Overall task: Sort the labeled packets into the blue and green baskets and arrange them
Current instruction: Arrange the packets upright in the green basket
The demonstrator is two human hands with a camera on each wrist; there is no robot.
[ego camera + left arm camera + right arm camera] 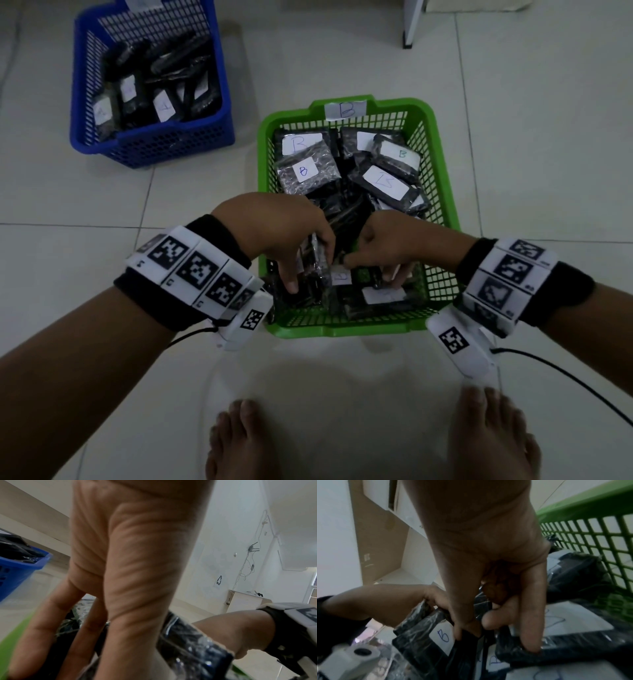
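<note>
L hand (291,246) fingers curl round black wrapped packets (317,263) stood on edge at the near end of the green basket (442,192); R hand (380,253) pinches another packet's edge just beside it, tips partly hidden among the wrap, near labels mostly covered. Both baskets sit on pale floor tiles (531,137), bare feet (239,442) at the bottom edge, white furniture leg (411,31) cut off up top. Green basket tag and packet labels read "B"; blue basket (219,89), well apart at far L, holds more packets w/ labels too blurred to read.
</note>
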